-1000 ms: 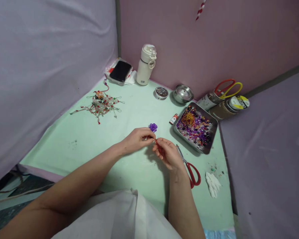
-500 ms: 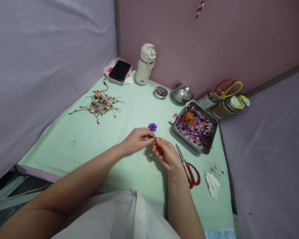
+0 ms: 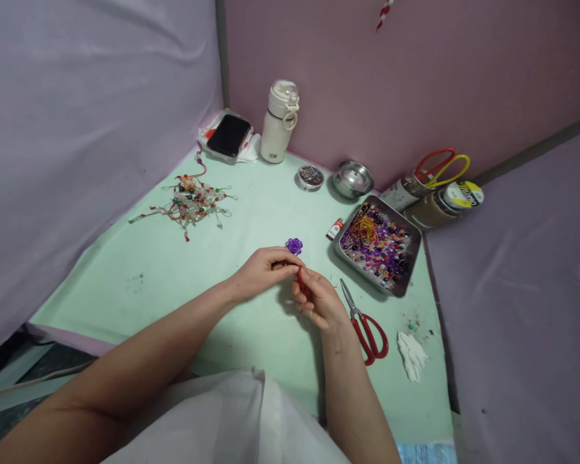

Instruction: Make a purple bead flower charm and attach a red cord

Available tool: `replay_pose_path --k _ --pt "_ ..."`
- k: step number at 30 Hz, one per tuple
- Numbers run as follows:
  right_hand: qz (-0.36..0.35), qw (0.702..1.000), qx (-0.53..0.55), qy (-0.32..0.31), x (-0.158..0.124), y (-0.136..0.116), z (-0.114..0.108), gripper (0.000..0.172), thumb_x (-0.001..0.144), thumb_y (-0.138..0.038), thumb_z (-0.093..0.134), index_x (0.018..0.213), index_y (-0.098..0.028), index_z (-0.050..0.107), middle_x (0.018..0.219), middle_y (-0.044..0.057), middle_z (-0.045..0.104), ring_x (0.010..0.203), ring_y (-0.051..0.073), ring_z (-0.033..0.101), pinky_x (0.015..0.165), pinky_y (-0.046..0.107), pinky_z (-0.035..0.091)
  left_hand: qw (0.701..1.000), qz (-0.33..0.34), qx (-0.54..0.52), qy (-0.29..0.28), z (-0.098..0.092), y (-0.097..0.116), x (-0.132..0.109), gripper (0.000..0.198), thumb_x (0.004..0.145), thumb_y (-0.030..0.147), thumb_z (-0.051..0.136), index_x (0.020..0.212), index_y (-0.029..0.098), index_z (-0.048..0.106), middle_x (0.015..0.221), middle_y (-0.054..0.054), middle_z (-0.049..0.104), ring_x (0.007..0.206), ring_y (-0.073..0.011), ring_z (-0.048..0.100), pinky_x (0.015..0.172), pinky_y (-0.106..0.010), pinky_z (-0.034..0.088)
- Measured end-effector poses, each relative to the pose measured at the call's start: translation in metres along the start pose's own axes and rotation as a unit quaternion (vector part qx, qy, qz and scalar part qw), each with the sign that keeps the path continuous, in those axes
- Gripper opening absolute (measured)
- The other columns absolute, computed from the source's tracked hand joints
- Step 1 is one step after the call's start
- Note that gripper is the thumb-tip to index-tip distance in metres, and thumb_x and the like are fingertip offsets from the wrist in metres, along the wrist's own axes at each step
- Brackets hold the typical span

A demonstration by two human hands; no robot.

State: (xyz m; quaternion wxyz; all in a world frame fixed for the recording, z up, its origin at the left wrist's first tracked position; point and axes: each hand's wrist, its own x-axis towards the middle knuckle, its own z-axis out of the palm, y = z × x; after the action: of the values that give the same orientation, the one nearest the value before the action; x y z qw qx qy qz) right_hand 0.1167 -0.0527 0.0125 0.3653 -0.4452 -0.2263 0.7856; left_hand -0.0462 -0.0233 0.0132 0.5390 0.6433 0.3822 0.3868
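Note:
Above the middle of the table, my left hand point(image 3: 269, 271) and my right hand point(image 3: 323, 300) meet at the fingertips. A thin red cord point(image 3: 301, 282) runs through the curled fingers of my right hand. My left thumb and fingers pinch at the same spot, apparently on the cord's end, though the fingers partly hide it. A purple flower-shaped bead cluster point(image 3: 294, 245) lies just beyond my left fingers. Scissors with red handles point(image 3: 369, 332) rest beside my right wrist, blades slightly apart.
A metal tray point(image 3: 336, 248) of mixed beads stands right, near a small box point(image 3: 335, 229), steel bowl point(image 3: 352, 180) and round tin point(image 3: 310, 177). Beaded strings point(image 3: 193, 200) lie left. Behind are a bottle point(image 3: 276, 132), phone point(image 3: 229, 135) and jars point(image 3: 428, 212). A white crumpled cloth point(image 3: 412, 356) sits right.
My hands stay together, with the right fingers curled a little closer around the red cord. The whole view has shifted slightly.

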Motion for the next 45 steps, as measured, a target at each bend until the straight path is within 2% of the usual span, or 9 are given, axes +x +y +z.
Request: replay_pose_path --k 9,12,17,22,27,32,36,40,45 --pt "-0.107 0.993 -0.014 0.056 0.002 0.01 0.01 0.033 0.07 -0.044 0.077 0.078 -0.02 0.055 0.062 -0.005 0.053 0.05 0.006 0.046 0.044 0.016 0.04 0.998 -0.039 -0.035 0.038 0.002 0.001 0.0 0.013 0.077 0.022 0.06 0.083 0.014 0.069 0.077 -0.002 0.066 0.072 -0.0118 0.059 0.069 -0.024 0.045" --pt "-0.169 0.982 -0.038 0.081 0.003 0.011 0.009 0.026 0.075 -0.043 0.072 0.079 -0.021 0.058 0.071 -0.003 0.057 0.062 0.009 0.054 0.063 0.022 0.05 0.997 -0.051 -0.051 0.042 0.002 0.001 0.001 0.013 0.077 0.024 0.061 0.082 0.013 0.068 0.076 -0.002 0.066 0.071 -0.0116 0.058 0.068 -0.024 0.044" --pt "-0.271 0.936 -0.188 0.128 0.001 0.008 0.007 0.013 0.081 -0.036 0.066 0.084 -0.023 0.064 0.086 0.0 0.063 0.084 0.013 0.058 0.085 0.029 0.047 0.995 -0.059 -0.062 0.058 0.002 0.001 0.002 0.012 0.075 0.024 0.063 0.08 0.013 0.067 0.075 -0.001 0.065 0.069 -0.0109 0.055 0.067 -0.025 0.043" --pt "-0.292 0.92 -0.228 0.129 -0.005 0.001 0.007 0.009 0.081 -0.032 0.065 0.079 -0.023 0.063 0.083 0.001 0.063 0.081 0.015 0.057 0.08 0.03 0.045 0.992 -0.091 -0.087 0.012 -0.002 0.004 0.002 0.013 0.075 0.026 0.064 0.079 0.014 0.068 0.075 -0.001 0.064 0.07 -0.0118 0.056 0.07 -0.026 0.044" --pt "-0.224 0.954 -0.184 0.075 -0.011 -0.002 0.006 0.018 0.083 -0.039 0.063 0.078 -0.023 0.057 0.059 -0.005 0.046 0.054 0.01 0.04 0.053 0.023 0.034 0.984 -0.096 -0.131 -0.069 -0.009 0.005 0.001 0.012 0.076 0.027 0.066 0.079 0.016 0.069 0.08 -0.002 0.065 0.079 -0.0139 0.057 0.08 -0.03 0.044" --pt "-0.188 0.96 -0.186 0.093 -0.009 -0.003 -0.003 0.022 0.079 -0.041 0.067 0.085 -0.023 0.056 0.057 -0.008 0.038 0.05 0.009 0.032 0.047 0.021 0.025 0.985 -0.058 -0.139 -0.082 -0.014 0.008 0.001 0.008 0.075 0.023 0.068 0.073 0.016 0.07 0.099 -0.006 0.063 0.094 -0.0164 0.056 0.086 -0.031 0.042" --pt "-0.232 0.916 -0.268 0.19 -0.004 -0.002 -0.011 0.023 0.078 -0.042 0.066 0.086 -0.022 0.057 0.055 -0.009 0.039 0.049 0.01 0.033 0.049 0.023 0.026 0.973 -0.062 -0.197 -0.102 -0.016 0.008 0.0 0.009 0.074 0.026 0.07 0.073 0.016 0.071 0.112 -0.01 0.064 0.095 -0.0184 0.058 0.086 -0.034 0.043" --pt "-0.279 0.838 -0.371 0.286 0.0 0.0 -0.017 0.019 0.078 -0.039 0.066 0.085 -0.022 0.06 0.055 -0.006 0.047 0.051 0.013 0.04 0.053 0.026 0.029 0.955 -0.068 -0.262 -0.118 -0.019 0.005 -0.002 0.014 0.07 0.029 0.074 0.069 0.016 0.071 0.097 -0.011 0.07 0.087 -0.0193 0.061 0.082 -0.035 0.045" --pt "-0.306 0.779 -0.453 0.308 0.002 0.002 -0.018 0.017 0.083 -0.036 0.059 0.091 -0.022 0.061 0.072 0.001 0.059 0.066 0.019 0.051 0.067 0.032 0.037 0.947 -0.069 -0.29 -0.117 -0.018 0.006 -0.002 0.011 0.069 0.026 0.076 0.068 0.016 0.071 0.078 -0.006 0.068 0.077 -0.0159 0.06 0.077 -0.032 0.045"
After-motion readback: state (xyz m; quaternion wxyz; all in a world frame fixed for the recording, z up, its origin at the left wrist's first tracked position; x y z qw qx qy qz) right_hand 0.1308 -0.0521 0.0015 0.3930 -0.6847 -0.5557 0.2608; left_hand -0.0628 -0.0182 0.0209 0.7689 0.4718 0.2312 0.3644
